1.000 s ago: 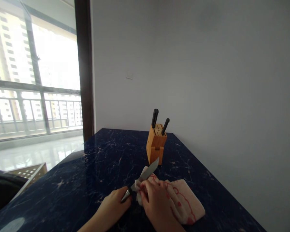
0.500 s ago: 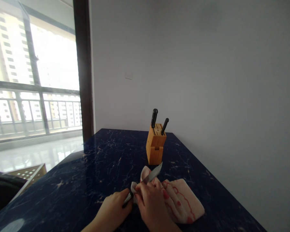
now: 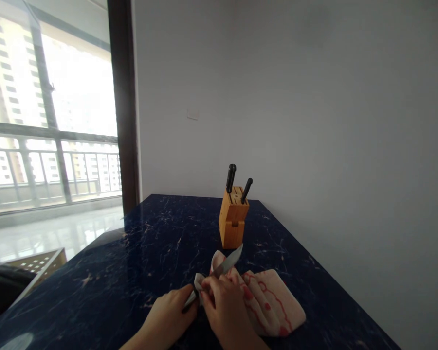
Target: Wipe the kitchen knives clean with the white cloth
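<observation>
My left hand (image 3: 172, 313) is closed round the handle of a kitchen knife (image 3: 230, 261), whose blade points away and up to the right. Pinched in my right hand (image 3: 224, 301) is part of a white cloth with red markings (image 3: 277, 299), pressed against the blade near the handle. One fold of the cloth stands up behind the blade, and the rest spreads over the table to the right of my hand. Just beyond the knife tip stands a wooden knife block (image 3: 234, 223) with two black-handled knives in it.
The dark blue marbled table (image 3: 168, 243) stretches away from me, with a grey wall (image 3: 332, 146) along its right side. At the lower left are a pale perforated chair (image 3: 45, 265) and a dark item. A large window (image 3: 54, 121) lies beyond.
The whole view has shifted slightly, so things sit a little further left. Both hands keep their hold on the knife and cloth, with hardly any other movement.
</observation>
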A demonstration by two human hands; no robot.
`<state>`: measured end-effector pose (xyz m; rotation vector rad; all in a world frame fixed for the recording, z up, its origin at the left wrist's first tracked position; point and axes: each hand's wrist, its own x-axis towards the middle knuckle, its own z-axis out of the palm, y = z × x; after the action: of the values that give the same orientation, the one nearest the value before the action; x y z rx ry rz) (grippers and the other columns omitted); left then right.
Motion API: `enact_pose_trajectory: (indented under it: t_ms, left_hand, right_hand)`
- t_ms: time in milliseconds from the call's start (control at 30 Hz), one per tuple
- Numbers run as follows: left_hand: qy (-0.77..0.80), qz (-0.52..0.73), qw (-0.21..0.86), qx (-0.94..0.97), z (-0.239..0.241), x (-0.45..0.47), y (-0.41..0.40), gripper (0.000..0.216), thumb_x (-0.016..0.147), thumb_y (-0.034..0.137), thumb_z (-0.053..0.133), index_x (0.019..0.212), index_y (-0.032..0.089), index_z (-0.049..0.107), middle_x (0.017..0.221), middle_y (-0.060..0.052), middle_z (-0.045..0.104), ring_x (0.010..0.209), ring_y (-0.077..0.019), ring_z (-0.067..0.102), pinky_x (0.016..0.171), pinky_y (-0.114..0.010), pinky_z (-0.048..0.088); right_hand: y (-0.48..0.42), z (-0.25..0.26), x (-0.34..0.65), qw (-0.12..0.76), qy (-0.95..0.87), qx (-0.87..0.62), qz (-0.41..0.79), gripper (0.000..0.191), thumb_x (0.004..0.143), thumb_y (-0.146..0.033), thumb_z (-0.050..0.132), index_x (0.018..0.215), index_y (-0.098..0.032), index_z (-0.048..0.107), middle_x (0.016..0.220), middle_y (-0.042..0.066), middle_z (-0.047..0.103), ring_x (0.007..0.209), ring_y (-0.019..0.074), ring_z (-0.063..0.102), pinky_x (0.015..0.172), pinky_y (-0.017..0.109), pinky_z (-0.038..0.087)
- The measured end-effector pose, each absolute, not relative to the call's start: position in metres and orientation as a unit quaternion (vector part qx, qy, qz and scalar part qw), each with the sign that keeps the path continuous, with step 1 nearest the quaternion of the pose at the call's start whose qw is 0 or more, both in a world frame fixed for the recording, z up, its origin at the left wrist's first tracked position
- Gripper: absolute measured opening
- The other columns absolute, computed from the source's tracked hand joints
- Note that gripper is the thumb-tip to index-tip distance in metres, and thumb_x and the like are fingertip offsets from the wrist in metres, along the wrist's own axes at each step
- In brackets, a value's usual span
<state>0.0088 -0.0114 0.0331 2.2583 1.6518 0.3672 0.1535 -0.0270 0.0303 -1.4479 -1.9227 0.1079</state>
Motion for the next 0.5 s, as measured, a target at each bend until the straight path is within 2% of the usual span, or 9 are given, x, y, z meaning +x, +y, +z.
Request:
enact_pose_trajectory:
  t_ms: [367,500]
  left_hand:
    - [0.538,0.172,0.164,0.808,0.022,0.003,-0.006,0.022,0.078,0.02,0.041,0.088,0.024,0.061,0.083,0.0,0.068,0.079,-0.0157,0.063,0.067,-0.019,0.04]
    - [0.553,0.16,0.177,0.798,0.023,0.003,-0.004,0.019,0.079,0.024,0.041,0.081,0.023,0.06,0.08,0.0,0.068,0.075,-0.0156,0.062,0.064,-0.019,0.039]
  right_hand:
    - [-0.027,0.032,0.156,0.35,-0.756,-0.55,0.062,0.017,0.077,-0.012,0.048,0.082,-0.025,0.058,0.084,-0.002,0.061,0.085,0.0162,0.051,0.08,0.029,0.028]
    - [-0.024,0.033,0.159,0.344,-0.773,-0.528,0.067,0.015,0.076,-0.012,0.05,0.078,-0.025,0.057,0.08,-0.003,0.061,0.083,0.0149,0.052,0.084,0.03,0.026]
